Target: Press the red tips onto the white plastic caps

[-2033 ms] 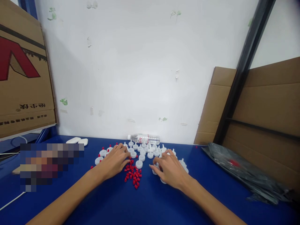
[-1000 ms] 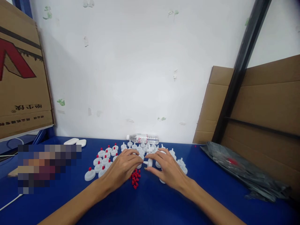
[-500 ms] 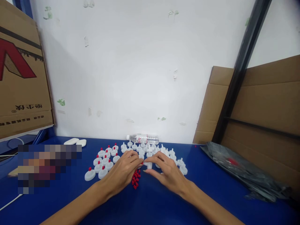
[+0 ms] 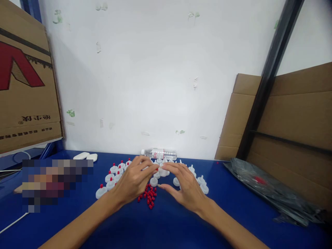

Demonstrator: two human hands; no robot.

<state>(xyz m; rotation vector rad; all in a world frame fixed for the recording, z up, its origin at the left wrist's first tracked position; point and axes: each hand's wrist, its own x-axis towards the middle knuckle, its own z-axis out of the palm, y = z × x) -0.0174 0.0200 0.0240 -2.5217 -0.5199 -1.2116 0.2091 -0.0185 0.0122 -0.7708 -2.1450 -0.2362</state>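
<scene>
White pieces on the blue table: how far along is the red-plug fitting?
Done: a group of plugged pieces, white with red tips, stands beside the left hand. In hand: the left hand and the right hand pinch one held piece between their fingertips; whether its plug is on is hidden. Left: plain pieces behind and beside the right hand, plus a heap of loose red plugs.

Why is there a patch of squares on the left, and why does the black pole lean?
Head view: the patch is pixelated, hiding what lies there; the black pole and cardboard box tilt, likely from the wide lens; light is even, with a faint shadow on the wall beside the box; the left hand and right hand look slightly soft.
</scene>
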